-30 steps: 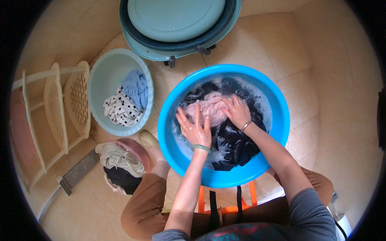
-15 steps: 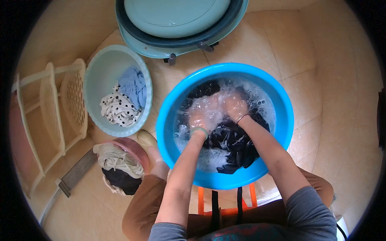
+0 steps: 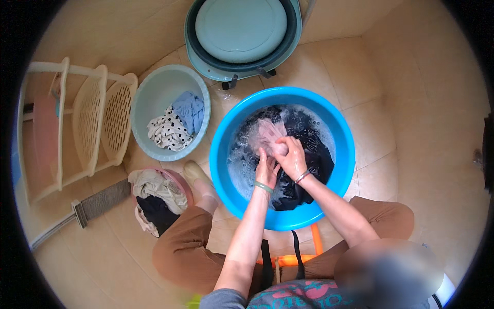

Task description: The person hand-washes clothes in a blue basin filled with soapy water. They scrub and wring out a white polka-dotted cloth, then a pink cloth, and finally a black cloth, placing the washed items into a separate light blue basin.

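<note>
A bright blue tub (image 3: 218, 170) holds foamy water with dark clothes (image 3: 314, 147) soaking in it. Over the water, my right hand (image 3: 292, 158) has its fingers closed on a bunched piece of thin, wet pink cloth (image 3: 267, 133). The cloth's far end trails into the suds. Just left of it, my left hand (image 3: 265, 171) is turned palm up, its fingers stretched out close against the bunched cloth. A green bangle (image 3: 264, 186) circles my left wrist, and a thin bracelet (image 3: 302, 176) is on my right.
A pale green basin (image 3: 136, 123) at the left holds polka-dot cloth (image 3: 169, 131) and blue cloth (image 3: 189, 110). Nearer stands a pink basin (image 3: 186, 186) of light and black clothes. Folded teal tubs (image 3: 242, 31) lean at the back. A cream rack (image 3: 100, 121) stands far left, by a floor drain (image 3: 105, 201).
Both hands have come up out of the foamy water, and the pink cloth now shows in the right one. My view has shifted, showing more of the rack.
</note>
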`<state>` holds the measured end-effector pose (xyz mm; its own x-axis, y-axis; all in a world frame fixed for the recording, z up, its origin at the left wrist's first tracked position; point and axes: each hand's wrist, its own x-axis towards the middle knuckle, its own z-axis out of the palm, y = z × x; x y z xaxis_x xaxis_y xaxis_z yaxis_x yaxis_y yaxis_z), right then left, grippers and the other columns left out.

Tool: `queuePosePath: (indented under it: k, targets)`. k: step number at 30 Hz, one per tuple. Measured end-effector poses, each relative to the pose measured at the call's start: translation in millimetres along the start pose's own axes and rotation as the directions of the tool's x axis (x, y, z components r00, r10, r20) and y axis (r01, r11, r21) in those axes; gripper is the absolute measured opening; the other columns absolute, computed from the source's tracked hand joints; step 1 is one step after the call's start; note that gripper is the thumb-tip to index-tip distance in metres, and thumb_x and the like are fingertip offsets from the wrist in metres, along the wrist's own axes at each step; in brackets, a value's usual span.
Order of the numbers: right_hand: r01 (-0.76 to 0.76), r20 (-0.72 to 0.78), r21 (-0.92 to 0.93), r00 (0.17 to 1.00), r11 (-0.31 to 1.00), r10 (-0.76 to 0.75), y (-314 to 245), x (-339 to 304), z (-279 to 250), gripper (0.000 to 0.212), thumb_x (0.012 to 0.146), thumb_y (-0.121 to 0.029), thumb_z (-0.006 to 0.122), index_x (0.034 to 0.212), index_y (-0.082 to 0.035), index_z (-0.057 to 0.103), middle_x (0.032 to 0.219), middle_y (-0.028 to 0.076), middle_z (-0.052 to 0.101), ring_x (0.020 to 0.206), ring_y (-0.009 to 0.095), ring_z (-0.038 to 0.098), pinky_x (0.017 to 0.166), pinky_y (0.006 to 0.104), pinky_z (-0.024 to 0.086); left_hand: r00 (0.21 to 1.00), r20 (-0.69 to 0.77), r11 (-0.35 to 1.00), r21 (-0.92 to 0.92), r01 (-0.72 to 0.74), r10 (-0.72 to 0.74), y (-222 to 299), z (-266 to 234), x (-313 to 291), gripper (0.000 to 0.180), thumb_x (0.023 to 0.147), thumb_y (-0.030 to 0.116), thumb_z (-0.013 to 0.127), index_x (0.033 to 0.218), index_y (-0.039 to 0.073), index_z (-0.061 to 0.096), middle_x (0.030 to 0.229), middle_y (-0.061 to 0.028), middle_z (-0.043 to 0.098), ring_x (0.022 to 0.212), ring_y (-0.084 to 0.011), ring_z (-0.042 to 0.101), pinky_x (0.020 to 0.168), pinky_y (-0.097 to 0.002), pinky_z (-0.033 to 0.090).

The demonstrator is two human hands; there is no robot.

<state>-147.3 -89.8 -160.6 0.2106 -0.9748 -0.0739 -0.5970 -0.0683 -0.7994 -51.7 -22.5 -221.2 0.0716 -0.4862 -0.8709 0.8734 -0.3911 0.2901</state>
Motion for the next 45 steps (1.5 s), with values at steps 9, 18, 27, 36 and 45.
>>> queuePosePath:
  k: [9,18,27,36,45]
  targets:
    - [0.241,0.211,0.081,0.944,0.967,-0.253,-71,-84,-40,0.013,0.069,-0.007,0.068,0.080,-0.008,0.062,0.084,0.007,0.061,0.088,0.030,0.057,0.078,0.0387,0.048,0.867,0.481,0.956,-0.173,0.237,-0.128,12,-13,-29,0.053,0.091,0.046,0.059,0.122,0.003,0.056,0.115,-0.0150,0.063,0.104,-0.0306,0.062,0.091,-0.0443,0.052]
    - [-0.525,0.402,0.824,0.806,0.213,0.434,-9,-85,-63,0.049,0.092,-0.036,0.062,0.131,-0.009,0.048,0.124,0.005,0.055,0.110,0.018,0.054,0.090,0.0356,0.048,0.665,0.739,0.818,-0.314,0.482,-0.108,2,9,-77,0.038,0.091,0.022,0.051,0.125,0.005,0.055,0.122,-0.0141,0.061,0.109,-0.0271,0.060,0.091,-0.0398,0.052]
    - [-0.540,0.617,0.708,0.787,-0.455,0.027,-38,-51,-55,0.047,0.091,-0.048,0.055,0.123,-0.014,0.053,0.115,0.012,0.061,0.113,0.041,0.056,0.093,0.0572,0.048,0.545,0.813,0.753,-0.224,0.619,-0.206,-17,22,-148,0.058,0.092,0.062,0.041,0.118,0.013,0.056,0.089,-0.0054,0.059,0.071,-0.0202,0.056,0.063,-0.0358,0.053]
    - [-0.436,0.436,0.748,0.891,0.500,0.126,-60,-31,-79,0.015,0.081,0.000,0.057,0.094,-0.004,0.060,0.093,0.006,0.064,0.077,0.015,0.062,0.070,0.0278,0.051,0.950,0.310,0.899,0.406,-0.165,0.035,-27,24,-156,0.037,0.099,0.041,0.047,0.106,0.007,0.059,0.085,-0.0054,0.063,0.071,-0.0142,0.060,0.066,-0.0301,0.052]
    - [-0.086,-0.005,0.298,0.996,0.951,0.091,-51,-41,-55,0.014,0.083,-0.004,0.055,0.097,-0.004,0.059,0.081,0.008,0.061,0.076,0.017,0.060,0.069,0.0311,0.049,0.889,0.317,0.388,0.813,-0.434,0.330,-34,22,-140,0.039,0.097,0.029,0.039,0.103,-0.005,0.059,0.088,-0.0177,0.064,0.085,-0.0255,0.063,0.075,-0.0392,0.048]
